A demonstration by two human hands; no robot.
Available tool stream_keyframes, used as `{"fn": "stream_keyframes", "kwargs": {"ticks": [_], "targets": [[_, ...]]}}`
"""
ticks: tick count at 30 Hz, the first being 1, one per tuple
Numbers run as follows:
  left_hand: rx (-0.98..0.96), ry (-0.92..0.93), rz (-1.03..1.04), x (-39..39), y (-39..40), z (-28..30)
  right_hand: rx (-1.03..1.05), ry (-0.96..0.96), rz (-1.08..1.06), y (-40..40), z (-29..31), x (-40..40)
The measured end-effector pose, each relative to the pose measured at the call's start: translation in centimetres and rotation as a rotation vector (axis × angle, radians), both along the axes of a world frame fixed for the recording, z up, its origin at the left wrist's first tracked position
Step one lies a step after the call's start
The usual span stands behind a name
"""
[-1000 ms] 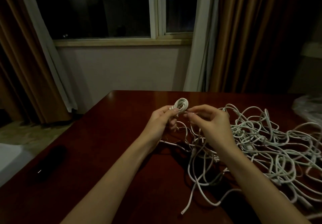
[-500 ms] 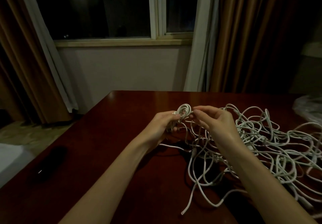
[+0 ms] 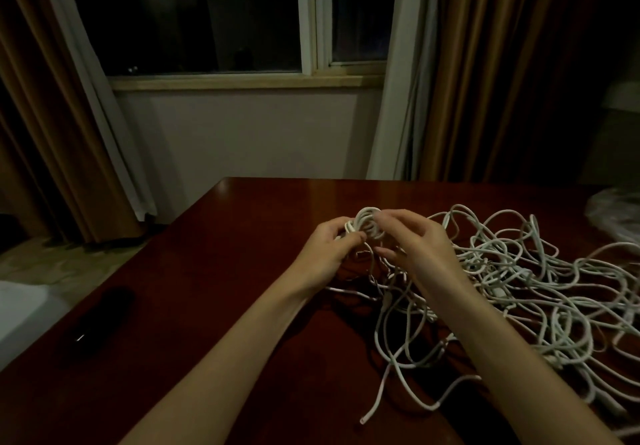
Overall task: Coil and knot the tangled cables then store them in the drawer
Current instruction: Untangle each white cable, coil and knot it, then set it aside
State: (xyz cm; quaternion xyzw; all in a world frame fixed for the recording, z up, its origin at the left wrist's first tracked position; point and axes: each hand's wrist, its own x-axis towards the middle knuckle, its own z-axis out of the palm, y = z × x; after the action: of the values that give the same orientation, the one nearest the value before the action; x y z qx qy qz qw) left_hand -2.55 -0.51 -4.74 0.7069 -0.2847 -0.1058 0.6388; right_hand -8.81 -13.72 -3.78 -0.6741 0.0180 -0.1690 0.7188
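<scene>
1. Closest to us, a loose white cable end (image 3: 372, 413) lies on the dark red table (image 3: 214, 358), and a black remote-looking thing (image 3: 98, 323) sits off near the left edge.
2. Next up, the big tangle of white cables (image 3: 540, 292) sprawls over the right side of the table, still a proper mess.
3. Above that, our left hand (image 3: 323, 254) has its fingers curled around a small coil (image 3: 369, 224) of white cable, held up just off the table.
4. Our right hand (image 3: 420, 247) is right beside it, fingers bent, fingertips touching the coil; we can't tell if it's pinching a strand.
5. Farthest back: a crinkly plastic bag (image 3: 613, 216) at the right edge, then window (image 3: 221, 18) and curtains (image 3: 491, 63).
</scene>
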Motion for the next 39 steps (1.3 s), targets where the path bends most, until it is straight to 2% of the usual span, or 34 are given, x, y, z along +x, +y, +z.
{"fn": "stream_keyframes", "kwargs": {"ticks": [3, 8, 14, 19, 25, 29, 34, 39], "targets": [[-0.022, -0.015, 0.002, -0.3, -0.1, 0.1, -0.211, -0.057, -0.110, 0.0, -0.1, 0.0], [-0.029, -0.018, 0.005, -0.7, -0.8, -0.1, -0.267, -0.082, -0.203, -0.1, -0.4, 0.1], [-0.039, -0.031, 0.054, -1.1, -1.3, -0.4, -0.146, -0.046, -0.194, 0.3, -0.1, 0.2], [-0.031, -0.005, 0.119, -1.0, -1.5, -0.5, -0.142, -0.019, -0.155, -0.2, 0.0, 0.1], [-0.017, 0.036, 0.100, -1.0, -1.5, -0.5, -0.055, 0.043, -0.104, -0.6, 0.0, 0.3], [-0.040, 0.137, 0.019, -0.7, -1.2, -0.4, 0.034, 0.093, -0.022, -1.0, 0.5, 0.4], [-0.214, 0.351, -0.131, -0.7, -0.6, -0.1, 0.174, 0.098, 0.206, -1.8, 1.4, -0.2], [-0.237, 0.346, -0.281, -0.3, 0.4, -0.1, 0.314, 0.079, 0.261, -1.4, 1.1, -0.1]]}}
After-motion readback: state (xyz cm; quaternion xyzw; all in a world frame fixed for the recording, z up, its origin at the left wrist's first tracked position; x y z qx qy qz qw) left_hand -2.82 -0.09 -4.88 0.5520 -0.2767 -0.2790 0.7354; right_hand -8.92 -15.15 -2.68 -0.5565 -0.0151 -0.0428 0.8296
